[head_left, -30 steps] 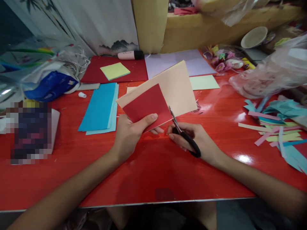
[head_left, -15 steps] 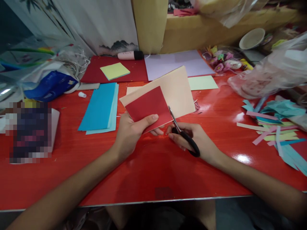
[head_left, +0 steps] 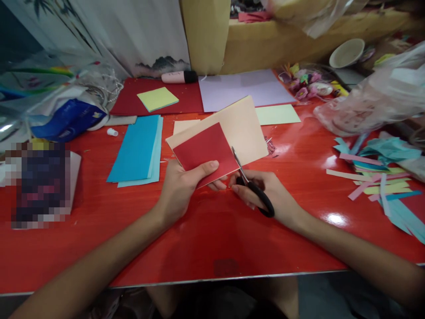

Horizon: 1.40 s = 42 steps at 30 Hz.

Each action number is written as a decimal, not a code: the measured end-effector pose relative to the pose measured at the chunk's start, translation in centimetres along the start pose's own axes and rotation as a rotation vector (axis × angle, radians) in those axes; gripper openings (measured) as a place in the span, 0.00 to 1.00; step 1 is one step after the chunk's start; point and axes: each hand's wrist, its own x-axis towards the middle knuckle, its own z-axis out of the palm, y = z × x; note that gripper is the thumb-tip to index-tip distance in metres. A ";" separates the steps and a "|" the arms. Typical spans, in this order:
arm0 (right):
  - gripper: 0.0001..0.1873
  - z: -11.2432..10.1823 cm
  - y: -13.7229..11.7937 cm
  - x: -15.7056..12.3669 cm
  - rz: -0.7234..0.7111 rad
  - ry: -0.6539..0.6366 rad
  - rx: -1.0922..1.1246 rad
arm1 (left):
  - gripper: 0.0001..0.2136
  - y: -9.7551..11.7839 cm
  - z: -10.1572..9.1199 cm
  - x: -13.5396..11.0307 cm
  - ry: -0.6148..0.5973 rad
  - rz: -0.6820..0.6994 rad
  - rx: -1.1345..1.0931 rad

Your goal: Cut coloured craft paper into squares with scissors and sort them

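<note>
Cream sheet (head_left: 249,128) and red square (head_left: 202,148) sit a touch lower now, left hand (head_left: 182,186) pinching both, right hand (head_left: 277,190) curled round scissors (head_left: 251,185) angled up the square's right edge.

Red ppr (head_left: 204,148) on cream sht (head_left: 247,130), scissors (head_left: 257,191) adj.

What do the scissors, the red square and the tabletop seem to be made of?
Scissors: the blades look like grey metal, probably steel, from their sheen; the black handles are likely plastic.

Red square: flat, thin-edged and matte, so probably paper or card.

Tabletop: glossy red, with bright reflections; perhaps lacquered wood or laminate, I can't tell which.
</note>
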 end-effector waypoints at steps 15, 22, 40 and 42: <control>0.04 -0.1 -0.1 0.0 0.002 0.016 -0.017 | 0.06 -0.1 0.1 -0.2 -0.026 -0.039 -0.077; 0.04 0.1 0.1 0.1 0.026 0.015 0.026 | 0.08 -0.1 0.1 -0.2 -0.027 -0.038 -0.066; 0.07 -0.1 -0.4 0.3 0.042 -0.007 0.021 | 0.07 -0.1 0.2 -0.3 -0.050 -0.069 -0.074; 0.07 -0.1 -0.5 0.2 0.036 0.003 0.014 | 0.07 -0.1 0.3 -0.4 -0.057 -0.073 -0.083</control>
